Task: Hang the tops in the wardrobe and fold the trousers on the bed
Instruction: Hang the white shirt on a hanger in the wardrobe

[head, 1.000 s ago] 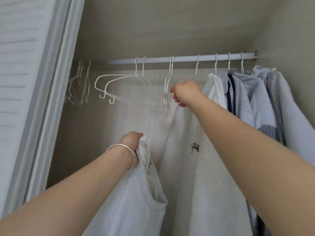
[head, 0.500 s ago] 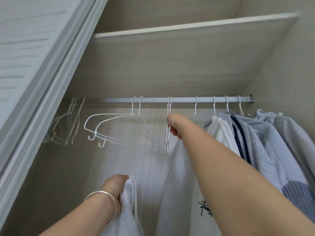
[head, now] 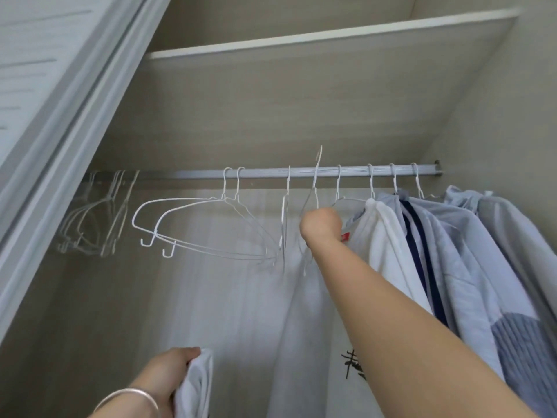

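Observation:
I look up into the wardrobe at its metal rail [head: 265, 172]. My right hand [head: 321, 225] grips a white wire hanger [head: 315, 179] by its shoulder; its hook rises above the rail, off it. My left hand [head: 168, 374], with a silver bangle on the wrist, grips a white top [head: 196, 384] low at the bottom edge of the view. Several tops hang at the right: a white one with dark lettering [head: 319, 342], then blue and striped shirts [head: 452, 267].
Several bare white hangers [head: 199, 227] hang on the rail left of my right hand, and more [head: 96, 224] sit behind the sliding door [head: 45, 116] at the left. A shelf board [head: 331, 34] runs above the rail. The wardrobe's side wall [head: 497, 131] closes the right.
My right hand has taken one hanger and lifted its hook up off the rail. The camera has tilted upward, so my left hand with the white top sits lower in view.

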A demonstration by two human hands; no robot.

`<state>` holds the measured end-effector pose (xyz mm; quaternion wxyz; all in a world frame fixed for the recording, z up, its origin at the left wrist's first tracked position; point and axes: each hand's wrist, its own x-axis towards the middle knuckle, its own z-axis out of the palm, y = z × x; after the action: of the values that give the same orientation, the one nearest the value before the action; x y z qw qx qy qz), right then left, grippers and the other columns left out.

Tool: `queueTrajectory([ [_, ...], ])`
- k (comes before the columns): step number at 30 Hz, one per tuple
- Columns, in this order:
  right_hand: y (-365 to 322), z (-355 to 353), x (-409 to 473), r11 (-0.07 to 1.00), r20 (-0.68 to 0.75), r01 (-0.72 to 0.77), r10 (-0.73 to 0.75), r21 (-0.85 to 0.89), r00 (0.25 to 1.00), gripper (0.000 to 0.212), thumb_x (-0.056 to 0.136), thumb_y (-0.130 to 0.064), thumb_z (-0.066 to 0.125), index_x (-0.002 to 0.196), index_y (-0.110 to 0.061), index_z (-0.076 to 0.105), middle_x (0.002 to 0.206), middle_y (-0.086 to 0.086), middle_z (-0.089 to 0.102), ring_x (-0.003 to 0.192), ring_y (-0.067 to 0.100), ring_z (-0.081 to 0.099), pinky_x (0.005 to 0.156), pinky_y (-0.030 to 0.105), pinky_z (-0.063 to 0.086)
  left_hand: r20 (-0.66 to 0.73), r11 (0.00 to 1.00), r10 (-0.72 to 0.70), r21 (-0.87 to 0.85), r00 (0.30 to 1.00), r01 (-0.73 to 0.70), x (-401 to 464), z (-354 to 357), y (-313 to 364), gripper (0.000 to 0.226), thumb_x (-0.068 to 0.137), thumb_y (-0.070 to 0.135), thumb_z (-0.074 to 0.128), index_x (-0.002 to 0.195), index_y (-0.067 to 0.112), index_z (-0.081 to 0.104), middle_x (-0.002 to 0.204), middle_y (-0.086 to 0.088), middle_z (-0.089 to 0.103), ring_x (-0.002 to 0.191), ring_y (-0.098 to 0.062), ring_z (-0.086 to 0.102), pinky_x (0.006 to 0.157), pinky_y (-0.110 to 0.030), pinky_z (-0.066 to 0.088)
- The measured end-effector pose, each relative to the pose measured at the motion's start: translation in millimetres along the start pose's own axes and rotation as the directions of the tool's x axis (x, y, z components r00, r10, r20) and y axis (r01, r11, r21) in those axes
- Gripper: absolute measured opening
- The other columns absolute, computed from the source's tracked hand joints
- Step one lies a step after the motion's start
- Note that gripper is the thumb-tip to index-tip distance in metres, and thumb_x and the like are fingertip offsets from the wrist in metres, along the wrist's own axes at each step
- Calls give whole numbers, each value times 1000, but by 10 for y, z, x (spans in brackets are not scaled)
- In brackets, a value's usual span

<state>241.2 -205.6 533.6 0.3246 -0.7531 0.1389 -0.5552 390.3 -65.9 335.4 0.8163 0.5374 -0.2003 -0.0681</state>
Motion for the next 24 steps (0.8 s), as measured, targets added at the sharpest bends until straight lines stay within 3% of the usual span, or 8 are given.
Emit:
queueTrajectory([
  [4,409,-34,-440,999,-127,23,-18,32,992,31,96,-8,35,117,3,55,117,22,60,111,37,54,85,34,42,-90,998,-12,53,996,17,-121,-110,-208,13,84,-3,60,74,-10,63,94,-28,65,91,-38,61,90,-45,47],
  [11,973,-174,-1524,989,-139,82,-64,127,988,36,98,-10,34,129,-13,52,74,-6,49,67,10,47,63,20,28,-55,986,-162,14,985,163,-564,-176,-777,17,90,5,54,85,-9,62,66,-19,60,64,-31,53,65,-36,42],
  [15,1308,-354,-2361,919,-39,3,14,394,999,33,90,-25,48,115,-36,65,69,-12,51,64,7,48,70,25,40,-35,966,-258,-37,966,256,-756,-324,-1044,26,90,14,56,97,-10,62,92,-28,60,83,-36,57,78,-41,46],
  [18,1591,-548,-2941,649,245,-219,52,729,968,25,84,-13,66,105,-27,72,48,-2,40,40,9,41,47,18,38,-35,946,-319,-78,947,315,-918,-515,-1189,39,89,34,60,90,-6,64,91,-28,58,79,-37,60,79,-39,48],
  [20,1703,-695,-3073,345,545,-481,-115,806,831,48,84,-12,68,126,6,53,65,10,50,58,20,59,62,20,48,40,935,-341,-86,939,344,-1086,-633,-1293,51,70,53,74,88,9,57,89,-25,55,75,-32,57,71,-33,46],
  [21,1893,-732,-3224,375,644,-590,-26,715,764,70,72,-28,80,126,6,53,67,14,54,60,21,62,63,18,49,73,933,-339,-102,938,345,-1203,-672,-1328,65,56,62,79,88,15,48,93,-22,53,77,-29,53,72,-32,44],
  [23,2304,-670,-3577,132,773,-762,-92,634,628,127,6,-39,96,122,-4,61,51,15,52,41,21,53,46,21,44,85,924,-326,-183,942,336,-1531,-695,-1299,87,49,71,76,99,3,52,117,-18,53,105,-30,53,92,-37,44],
  [24,2431,-662,-3736,104,817,-811,-56,576,574,135,0,-36,95,125,-4,57,51,18,51,41,22,50,45,23,43,97,941,-283,-164,954,296,-1697,-698,-1270,91,56,73,68,107,-1,56,120,-19,54,113,-32,52,100,-40,41],
])
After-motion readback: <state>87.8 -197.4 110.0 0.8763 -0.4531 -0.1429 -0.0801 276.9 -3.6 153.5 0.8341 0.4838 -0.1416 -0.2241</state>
